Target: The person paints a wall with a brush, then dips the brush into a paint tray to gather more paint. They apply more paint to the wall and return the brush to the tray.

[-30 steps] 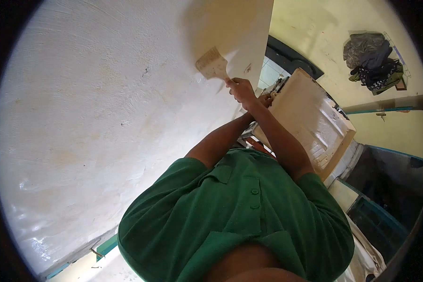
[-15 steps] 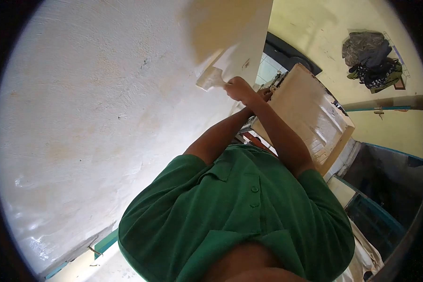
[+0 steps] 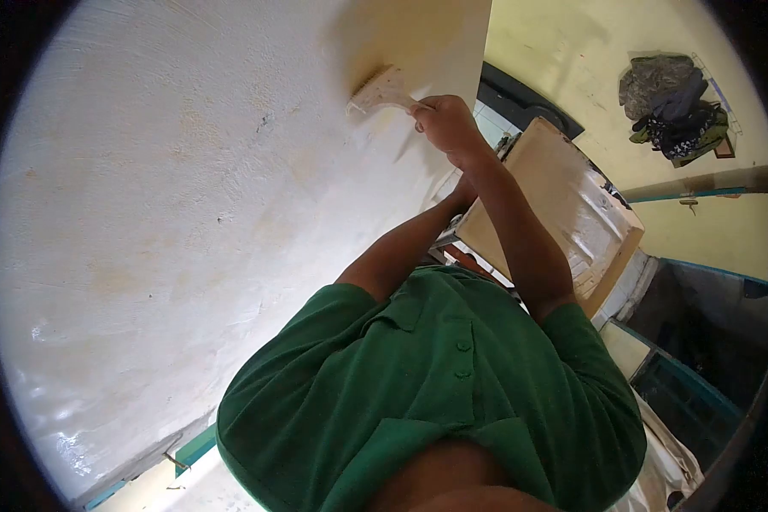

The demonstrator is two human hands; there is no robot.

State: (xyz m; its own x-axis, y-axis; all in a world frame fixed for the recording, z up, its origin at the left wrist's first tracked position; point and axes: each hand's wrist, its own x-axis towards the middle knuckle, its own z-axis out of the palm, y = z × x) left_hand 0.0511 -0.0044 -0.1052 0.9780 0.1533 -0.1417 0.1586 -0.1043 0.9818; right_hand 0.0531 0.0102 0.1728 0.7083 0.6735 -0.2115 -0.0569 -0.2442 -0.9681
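My right hand (image 3: 450, 128) is closed around the handle of a wide, pale paintbrush (image 3: 388, 92) smeared with white. The brush's bristles are against or very close to the wall (image 3: 205, 196), at the lower edge of a yellowish patch (image 3: 410, 38). White covers most of this wall, with rough spots and faint yellow stains. Behind my right forearm, my left hand (image 3: 464, 191) is low beside the end of a cream-coloured panel or box (image 3: 542, 196). Its fingers are mostly hidden, so what it touches does not show.
Dark and patterned clothes (image 3: 674, 111) hang on the yellow wall (image 3: 563, 43) at the right. A dark, curved object (image 3: 529, 102) is behind the panel. At the lower right is a dark opening with a teal frame (image 3: 687, 384).
My right hand has moved up with the paintbrush, whose bristles now reach the yellowish patch. My left hand has drawn slightly back and is more hidden by my right forearm.
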